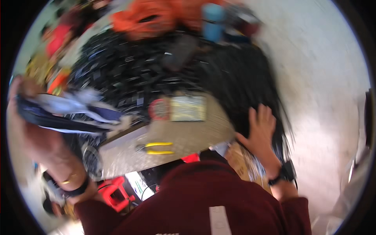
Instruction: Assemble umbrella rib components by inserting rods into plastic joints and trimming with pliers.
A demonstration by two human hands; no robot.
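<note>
My left hand point(29, 102) is raised at the far left, blurred by motion, and grips a looped bundle of dark blue and whitish strips point(74, 111). Whether that bundle is cloth or plastic I cannot make out. With fingers spread, my right hand point(260, 131) rests at the edge of a long bunch of thin black strands point(239, 78). Between the hands, yellow-handled pliers point(158, 148) lie on the table's brown covering point(196, 135). Beyond them sit a round red-rimmed item point(159, 109) and a yellowish rectangular packet point(188, 108).
A big heap of black pieces point(129, 66) covers the table's far side, with a dark box-like item point(181, 51) on top. Behind stand orange bags point(145, 17) and a blue cylinder point(213, 21). Below the near edge is a red plastic object point(116, 194). Other people point(60, 37) are at far left.
</note>
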